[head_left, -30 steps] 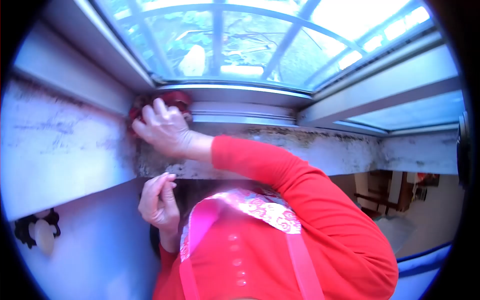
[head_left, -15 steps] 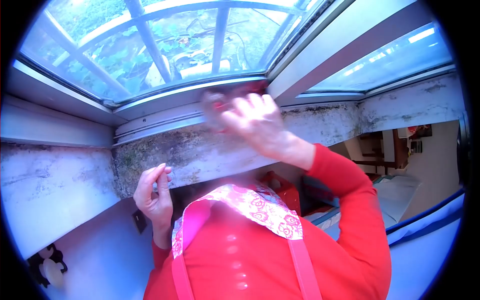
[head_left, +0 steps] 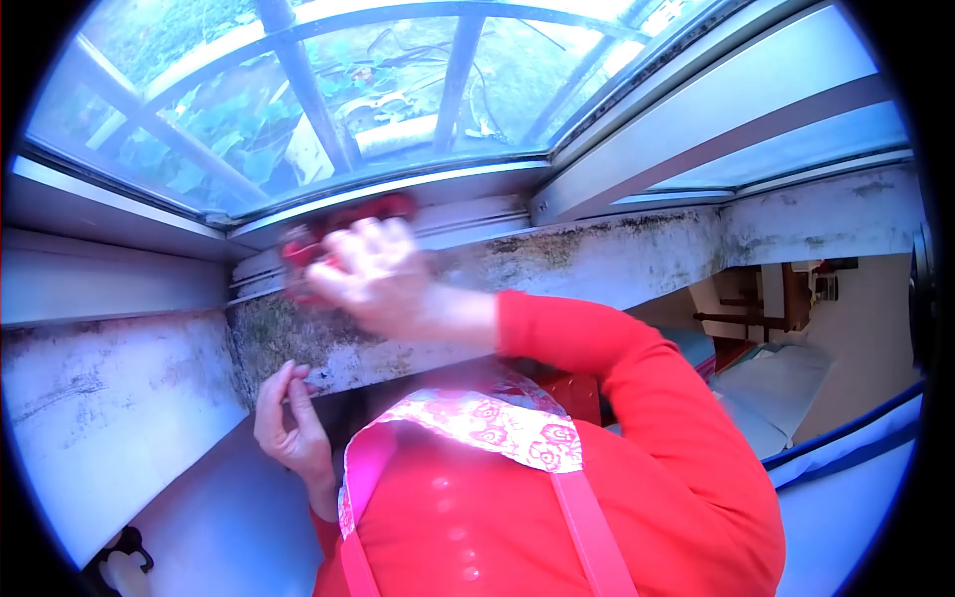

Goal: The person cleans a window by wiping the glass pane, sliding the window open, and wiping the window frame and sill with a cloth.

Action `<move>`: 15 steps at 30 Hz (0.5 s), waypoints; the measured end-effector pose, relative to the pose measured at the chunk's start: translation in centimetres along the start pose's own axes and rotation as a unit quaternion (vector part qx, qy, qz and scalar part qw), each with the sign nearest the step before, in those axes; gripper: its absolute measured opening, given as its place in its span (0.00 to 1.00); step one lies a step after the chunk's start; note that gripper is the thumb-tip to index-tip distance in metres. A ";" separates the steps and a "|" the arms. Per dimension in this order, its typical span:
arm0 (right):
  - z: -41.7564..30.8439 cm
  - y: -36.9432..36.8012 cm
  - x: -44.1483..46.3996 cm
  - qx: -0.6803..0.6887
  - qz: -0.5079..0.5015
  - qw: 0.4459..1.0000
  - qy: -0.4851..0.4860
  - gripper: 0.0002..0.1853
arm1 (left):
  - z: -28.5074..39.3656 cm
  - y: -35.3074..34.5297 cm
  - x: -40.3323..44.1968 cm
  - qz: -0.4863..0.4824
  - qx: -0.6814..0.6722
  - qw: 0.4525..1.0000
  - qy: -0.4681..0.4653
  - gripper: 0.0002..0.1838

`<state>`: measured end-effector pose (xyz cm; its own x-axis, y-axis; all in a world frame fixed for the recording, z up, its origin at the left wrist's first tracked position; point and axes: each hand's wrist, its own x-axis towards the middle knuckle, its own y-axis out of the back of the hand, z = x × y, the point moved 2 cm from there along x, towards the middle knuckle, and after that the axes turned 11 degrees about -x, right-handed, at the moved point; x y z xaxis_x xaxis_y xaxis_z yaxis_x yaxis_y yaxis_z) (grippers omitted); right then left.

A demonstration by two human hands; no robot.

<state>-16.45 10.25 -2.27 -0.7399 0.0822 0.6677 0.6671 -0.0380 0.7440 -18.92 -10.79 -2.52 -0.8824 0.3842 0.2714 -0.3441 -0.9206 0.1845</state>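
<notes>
My right hand [head_left: 383, 279], blurred by motion, is wrapped round a dark red cloth [head_left: 308, 249] and presses it along the window's lower frame and track [head_left: 477, 213]. Below the track runs a pale sill [head_left: 587, 249] with dark, mould-like stains, heaviest near the left corner. My left hand [head_left: 291, 418] is raised in front of the sill's edge, thumb and fingertips close together; whether something small is between them is hidden.
Bars [head_left: 298, 85] stand outside the glass, with green plants beyond. At the left is a stained white wall [head_left: 119, 398]. Wooden furniture [head_left: 771, 308] and a pale sheet-like item [head_left: 771, 388] are at the lower right, near a red object [head_left: 577, 396].
My right hand went with the cloth from the left corner rightward along the frame, then back to the left. The view also shifted. My left hand keeps its pinched shape.
</notes>
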 end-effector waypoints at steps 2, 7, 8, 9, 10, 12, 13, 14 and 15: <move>-3.1 -2.6 1.8 0.021 0.033 0.999 0.011 0.06 | -0.5 1.8 -0.6 0.030 0.026 0.998 0.045 0.12; -7.4 -6.1 5.1 0.132 0.115 0.985 0.008 0.07 | 0.5 2.9 -0.1 0.112 -0.028 0.992 0.055 0.17; -6.7 -6.7 5.1 0.221 0.081 0.971 -0.033 0.07 | 0.6 3.3 -0.2 0.083 -0.033 0.993 0.077 0.17; -5.6 -5.1 5.5 0.301 0.050 0.949 -0.075 0.12 | 0.6 3.9 -0.1 0.057 -0.036 0.993 0.097 0.18; -4.7 -4.6 5.5 0.393 0.066 0.908 -0.133 0.17 | -0.2 4.6 -0.1 0.015 -0.043 0.989 0.139 0.18; -2.4 -1.4 4.8 0.647 -0.051 0.699 -0.302 0.18 | -2.2 4.8 -0.1 -0.059 -0.081 0.976 0.195 0.22; -1.2 -1.6 3.5 0.717 -0.017 0.628 -0.303 0.22 | -2.9 4.1 -0.2 -0.096 -0.110 0.967 0.210 0.24; -0.6 -0.2 2.5 0.804 -0.005 0.472 -0.362 0.28 | -3.5 3.0 -0.2 -0.104 -0.172 0.959 0.200 0.28; 0.1 0.4 1.4 0.836 -0.024 0.414 -0.360 0.27 | -4.1 1.3 -0.2 -0.115 -0.235 0.946 0.189 0.32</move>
<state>-17.21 10.49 -0.99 -0.9397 0.3410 0.0242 0.2265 0.6741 -0.7030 -20.49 -12.41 -6.23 -0.7882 0.6076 -0.0977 -0.5672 -0.7788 -0.2679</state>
